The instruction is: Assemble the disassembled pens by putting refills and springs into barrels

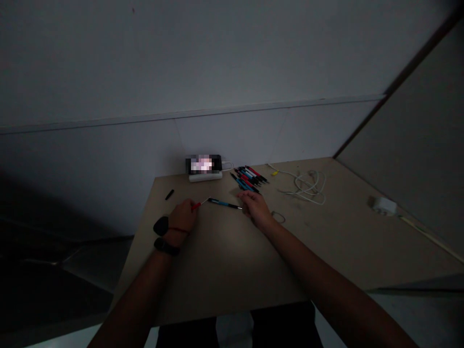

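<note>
My left hand (184, 215) rests on the table, its fingers closed round a small red-handled tool (196, 206). The tool's thin metal shaft reaches toward the back end of a blue and black pen (224, 204). That pen lies on the table between my hands, its silvery tip pointing right. My right hand (254, 207) is beside the tip, with its fingers curled together. Whether they touch the pen or pinch something small is too dark to see. A short black piece (169, 195), perhaps a cap, lies beyond my left hand.
A lit phone (205, 164) leans at the wall on a white block (205, 178). Right of it lies a pile of red, blue and black pens (250, 179). A white cable (308, 186), a thin loop (279, 217) and a white power socket (384, 206) are farther right.
</note>
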The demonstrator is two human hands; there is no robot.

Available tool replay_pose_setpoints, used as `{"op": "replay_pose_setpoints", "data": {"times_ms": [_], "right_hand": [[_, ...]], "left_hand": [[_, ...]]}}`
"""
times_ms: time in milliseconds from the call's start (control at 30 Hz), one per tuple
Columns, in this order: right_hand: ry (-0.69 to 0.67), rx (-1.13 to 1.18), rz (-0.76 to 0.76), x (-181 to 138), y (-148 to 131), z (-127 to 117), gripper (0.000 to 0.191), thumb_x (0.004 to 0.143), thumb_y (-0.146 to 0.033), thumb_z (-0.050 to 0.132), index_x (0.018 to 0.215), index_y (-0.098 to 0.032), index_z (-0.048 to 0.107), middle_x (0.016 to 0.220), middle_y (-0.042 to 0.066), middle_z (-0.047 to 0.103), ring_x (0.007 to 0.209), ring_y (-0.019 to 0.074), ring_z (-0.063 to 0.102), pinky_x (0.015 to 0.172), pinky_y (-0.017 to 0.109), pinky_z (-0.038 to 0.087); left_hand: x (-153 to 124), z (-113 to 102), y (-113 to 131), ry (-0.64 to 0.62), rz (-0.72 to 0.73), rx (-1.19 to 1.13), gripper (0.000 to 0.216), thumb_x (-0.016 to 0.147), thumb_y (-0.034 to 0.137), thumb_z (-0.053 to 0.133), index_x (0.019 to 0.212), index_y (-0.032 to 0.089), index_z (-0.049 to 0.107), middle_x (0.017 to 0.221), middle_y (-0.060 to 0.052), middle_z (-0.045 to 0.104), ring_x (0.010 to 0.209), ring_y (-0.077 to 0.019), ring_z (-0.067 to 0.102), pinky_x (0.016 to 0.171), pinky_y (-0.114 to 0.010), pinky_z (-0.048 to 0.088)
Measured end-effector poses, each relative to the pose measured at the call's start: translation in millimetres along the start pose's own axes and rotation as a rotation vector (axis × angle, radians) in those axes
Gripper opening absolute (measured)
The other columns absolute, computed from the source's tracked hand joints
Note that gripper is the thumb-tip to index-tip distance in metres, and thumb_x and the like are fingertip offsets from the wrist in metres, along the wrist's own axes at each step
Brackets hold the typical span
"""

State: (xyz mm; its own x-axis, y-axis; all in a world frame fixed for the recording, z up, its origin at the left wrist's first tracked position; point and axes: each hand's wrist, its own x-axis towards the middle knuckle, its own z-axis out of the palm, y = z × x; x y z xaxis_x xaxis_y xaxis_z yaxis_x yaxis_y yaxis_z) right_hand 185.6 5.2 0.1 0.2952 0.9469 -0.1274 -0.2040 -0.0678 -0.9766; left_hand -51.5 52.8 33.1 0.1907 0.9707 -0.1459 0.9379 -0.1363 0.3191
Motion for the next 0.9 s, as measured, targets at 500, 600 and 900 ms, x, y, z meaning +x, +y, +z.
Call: {"op": "replay_pose_setpoints", "data": {"times_ms": [500,600,900], "right_hand": [[-0.292,-0.206,-0.057,-14.0,-10.8,3.7,0.039,0.073,-0.049,0.077,0.095,-0.017,0.075,0.053,-0.008,0.044,0.043,0.0062,0.029,0.042,0.022,0.017],[-0.454,-0.292,-0.106,-20.7,-15.6,5.2,0.039,0.078,-0.049,0.076,0.1,-0.016,0.077,0.051,-0.009,0.038,0.046,0.0067,0.026,0.045,0.022,0.016],[-0.32,-0.241,-0.172,-19.3,-12.8,5.2,0.054,0.083,-0.067,0.066,0.085,-0.014,0.077,0.047,-0.007,0.037,0.045,0.0081,0.029,0.044,0.024,0.02]], "left_hand": [[-9.7,12.8,15.8,0.06,0.328,-0.514,0.025,0.095,0.039,0.055,0.09,0.017,0.066,0.078,-0.003,0.068,0.075,-0.0194,0.062,0.07,-0.029,0.046],[-15.1,20.7,21.4,-0.019,0.419,-0.608,0.025,0.093,0.04,0.056,0.085,0.018,0.065,0.074,-0.001,0.065,0.072,-0.0176,0.059,0.068,-0.027,0.046],[-18.9,27.2,24.6,0.0,0.386,-0.642,0.028,0.096,0.042,0.051,0.092,0.018,0.065,0.08,-0.002,0.065,0.076,-0.0183,0.059,0.072,-0.029,0.046]]}}
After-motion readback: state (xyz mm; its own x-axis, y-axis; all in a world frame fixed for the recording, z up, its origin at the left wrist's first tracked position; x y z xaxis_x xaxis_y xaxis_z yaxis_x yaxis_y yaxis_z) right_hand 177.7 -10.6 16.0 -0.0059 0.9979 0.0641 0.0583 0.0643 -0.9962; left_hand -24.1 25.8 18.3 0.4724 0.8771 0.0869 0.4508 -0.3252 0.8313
